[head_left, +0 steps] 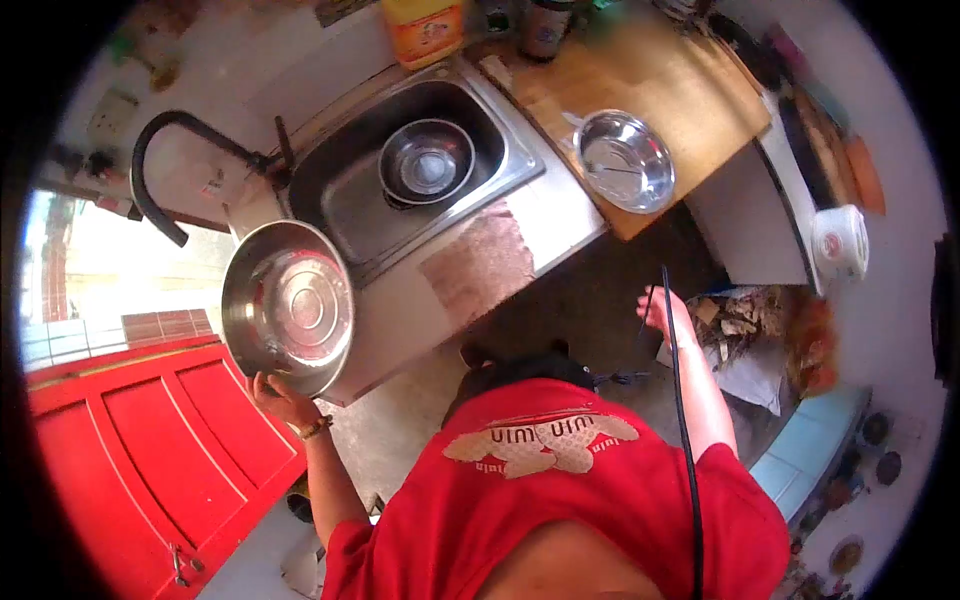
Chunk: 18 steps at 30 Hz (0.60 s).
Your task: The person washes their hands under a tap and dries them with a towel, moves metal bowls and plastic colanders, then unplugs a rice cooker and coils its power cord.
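Observation:
At the counter's left end, my left hand [285,402] is closed on the near rim of a large metal basin [335,345], which is tilted so that its inside shows. The basin's far side lies beside the sink edge. My right hand [668,312] hangs off to the right, fingers apart and with nothing visible in it. A black cord [682,400] runs in front of that hand and arm. Inside the sink [345,225] sits a smaller metal bowl [428,160]. Another shiny metal bowl [640,160] rests on the wooden board, with a thin utensil-like shape inside.
A black faucet [160,140] arches at the sink's left. Behind are a yellow jug [422,30] and a dark jar [545,28]. The wooden board [700,90] covers the right counter. A red door [150,450] stands at left; a white roll-like container [840,243] at right.

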### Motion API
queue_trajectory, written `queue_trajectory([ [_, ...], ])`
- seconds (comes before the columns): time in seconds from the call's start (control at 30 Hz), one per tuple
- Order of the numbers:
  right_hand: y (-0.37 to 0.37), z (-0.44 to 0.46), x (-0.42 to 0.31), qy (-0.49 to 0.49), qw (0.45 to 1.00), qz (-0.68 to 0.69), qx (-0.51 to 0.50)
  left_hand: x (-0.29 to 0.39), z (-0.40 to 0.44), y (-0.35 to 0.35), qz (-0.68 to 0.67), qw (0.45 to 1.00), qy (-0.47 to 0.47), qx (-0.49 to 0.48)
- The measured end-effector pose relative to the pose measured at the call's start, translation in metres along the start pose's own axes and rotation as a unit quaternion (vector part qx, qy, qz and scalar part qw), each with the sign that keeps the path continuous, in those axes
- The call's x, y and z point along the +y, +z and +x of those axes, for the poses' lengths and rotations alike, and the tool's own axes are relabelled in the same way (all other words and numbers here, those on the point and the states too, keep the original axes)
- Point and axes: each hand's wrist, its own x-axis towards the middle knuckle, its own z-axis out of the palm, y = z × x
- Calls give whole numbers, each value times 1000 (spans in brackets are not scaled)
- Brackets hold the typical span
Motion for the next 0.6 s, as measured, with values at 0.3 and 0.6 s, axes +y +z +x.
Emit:
queue_trajectory([
  [0.3, 49, 85, -86, 1, 971, 206, -125, -32, 28, 11, 118, 990, 45, 69],
  [0.6, 54, 113, -90, -59, 955, 252, -146, 3, 103, 10, -26, 993, 55, 104],
])
